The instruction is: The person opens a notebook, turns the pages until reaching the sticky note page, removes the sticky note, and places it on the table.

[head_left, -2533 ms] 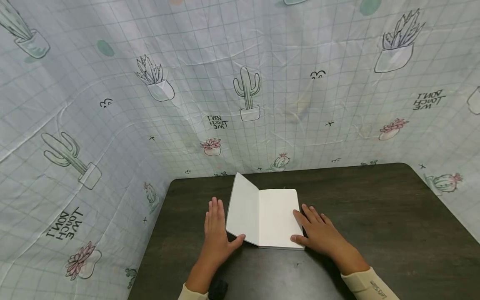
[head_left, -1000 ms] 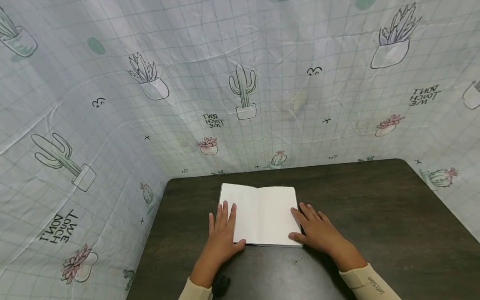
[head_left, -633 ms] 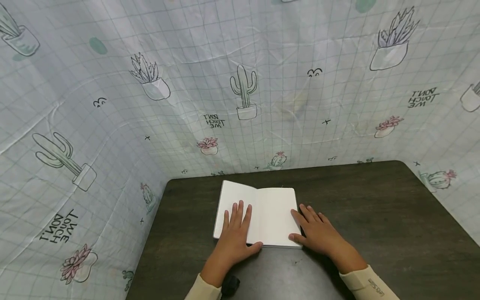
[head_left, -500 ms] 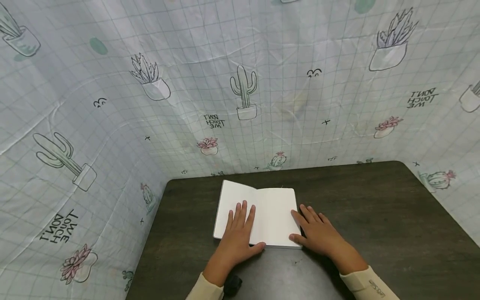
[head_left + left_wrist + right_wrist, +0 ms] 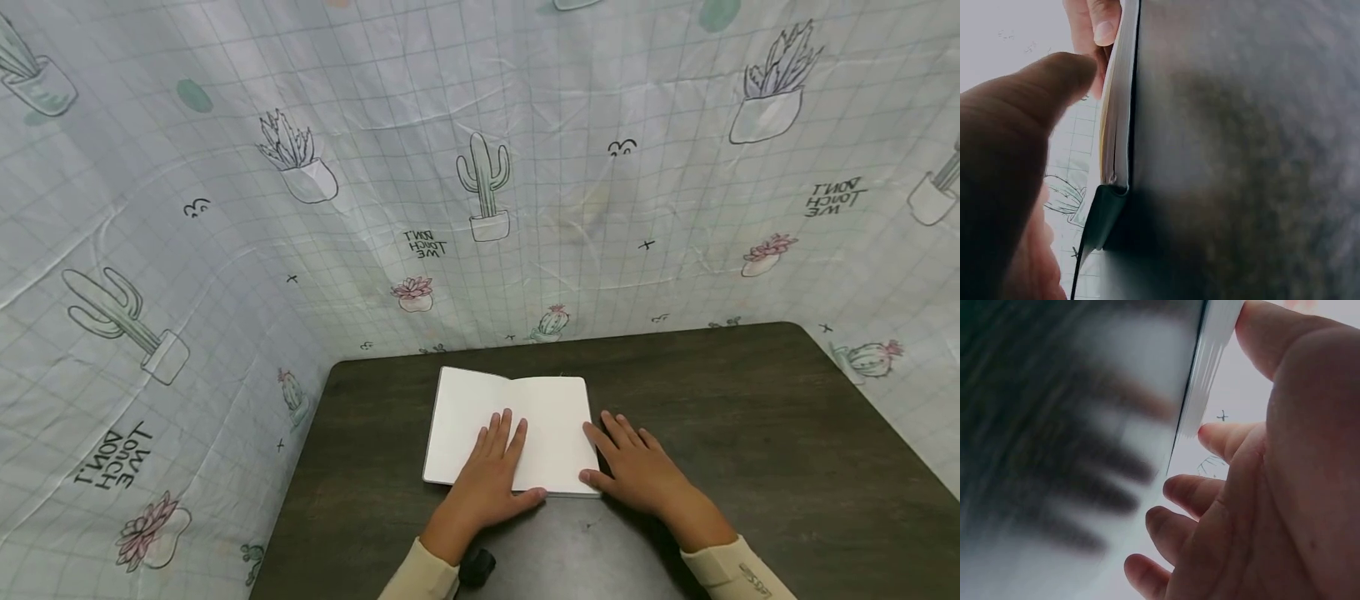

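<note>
The open notebook (image 5: pixel 555 442) has smooth, matt white paper pages; its dark cover (image 5: pixel 1102 212) looks smooth, with a faint sheen at the spine. The table (image 5: pixel 720 408) shows wood grain, matt toward its far corners, glossier away from its far edge. Beyond that edge hangs a creased cloth curtain (image 5: pixel 375 183); the sleeves (image 5: pixel 731 567) are matt cloth.

The book pages (image 5: pixel 553 433) are white, the cover (image 5: pixel 1104 212) perhaps dark green — the cloth (image 5: pixel 555 183) grid-lined, cactus-printed.
</note>
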